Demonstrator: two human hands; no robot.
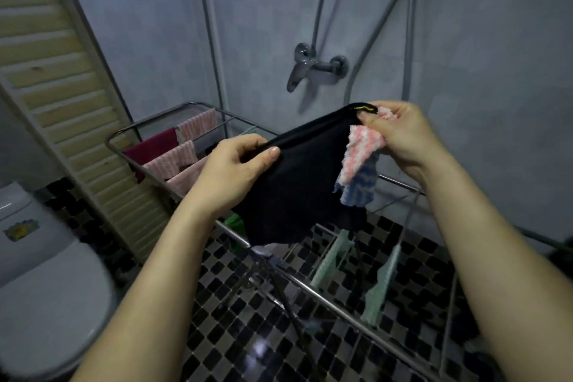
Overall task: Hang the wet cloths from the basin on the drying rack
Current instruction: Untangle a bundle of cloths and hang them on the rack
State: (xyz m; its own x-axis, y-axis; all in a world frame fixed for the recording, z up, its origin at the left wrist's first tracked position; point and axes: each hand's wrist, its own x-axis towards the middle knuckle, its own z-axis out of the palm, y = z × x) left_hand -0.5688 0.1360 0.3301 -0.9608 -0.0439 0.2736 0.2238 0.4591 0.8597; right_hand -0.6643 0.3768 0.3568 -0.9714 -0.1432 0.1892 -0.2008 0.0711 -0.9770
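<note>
I hold a black cloth (307,177) stretched out above the metal drying rack (313,285). My left hand (235,164) pinches its left top edge. My right hand (400,130) grips its right top corner together with a pink-and-white striped cloth (361,152) and a blue-and-white cloth (361,187) that dangle below the fingers. Several cloths hang on the rack's far left bars: a maroon one (152,147) and pink ones (173,161). Pale green cloths (379,291) hang on the near right bars. The basin is not in view.
A white toilet (46,282) stands at the lower left. A louvred wooden door (52,65) leans on the left. A shower mixer (313,67) and hoses are on the grey wall behind the rack. The floor has black-and-grey mosaic tiles (235,329).
</note>
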